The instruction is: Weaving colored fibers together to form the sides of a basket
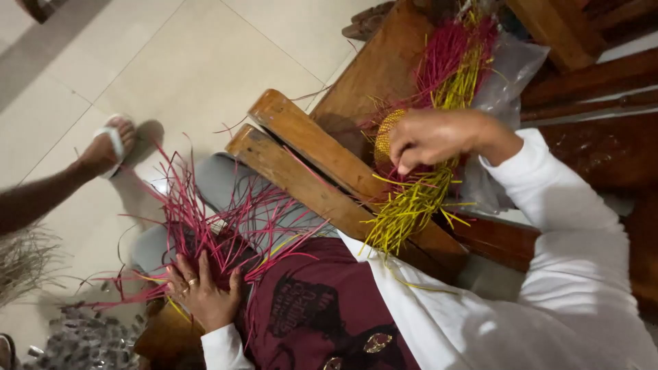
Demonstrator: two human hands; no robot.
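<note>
Clear plastic bag (510,68) beside right hand (439,137)

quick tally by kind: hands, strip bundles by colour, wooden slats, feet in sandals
hands: 2, left hand on the red strips, right hand on the mixed bundle
red strip bundle: 1
red and yellow strip bundle: 1
wooden slats: 2
foot in white sandal: 1
total: 7
</note>
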